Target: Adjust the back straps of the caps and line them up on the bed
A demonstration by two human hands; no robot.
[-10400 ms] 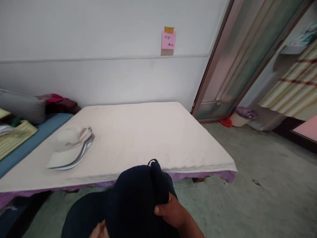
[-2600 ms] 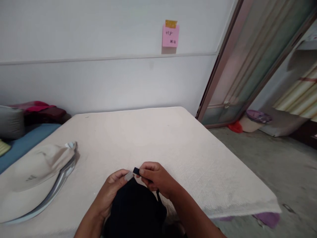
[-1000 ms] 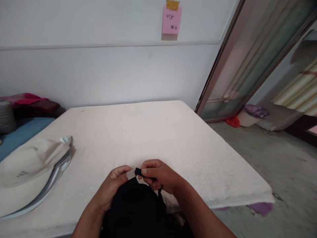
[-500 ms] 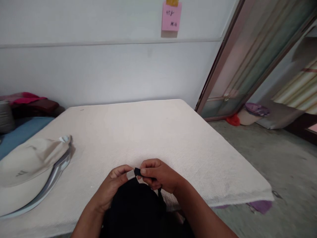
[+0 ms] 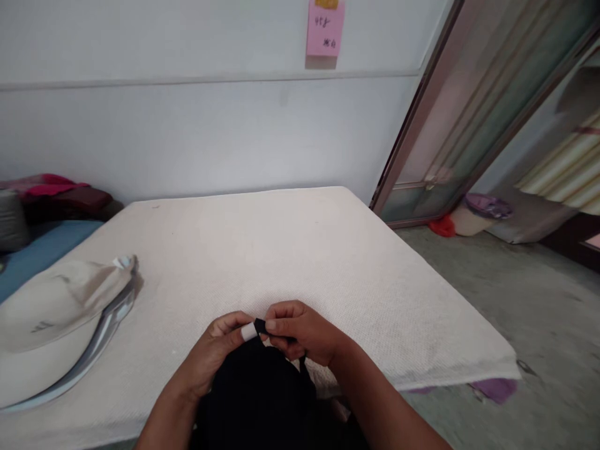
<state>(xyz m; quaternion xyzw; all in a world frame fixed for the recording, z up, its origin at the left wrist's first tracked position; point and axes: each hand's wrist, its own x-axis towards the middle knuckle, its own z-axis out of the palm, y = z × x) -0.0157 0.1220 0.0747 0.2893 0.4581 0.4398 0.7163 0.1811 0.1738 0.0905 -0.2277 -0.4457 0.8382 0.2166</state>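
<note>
A black fabric cap with a rounded crown is in front of me at the table's near edge, its lower part running out of view. My left hand is closed at the cap's upper edge. A small white flat piece shows at the left thumb tip; whether it is a label or a wrap on the thumb is unclear. Between thumb and forefinger, my right hand pinches the end of a short black strap. Both hands' fingertips nearly meet there. Another black strip hangs below the right fingers.
Pale caps lie stacked on the left of the white cloth-covered table. A pink note is taped to the wall behind. A lined bin stands on the floor at right, near a sliding door.
Both hands keep almost the same place and hold on the cap and strap. The view has shifted very slightly.
</note>
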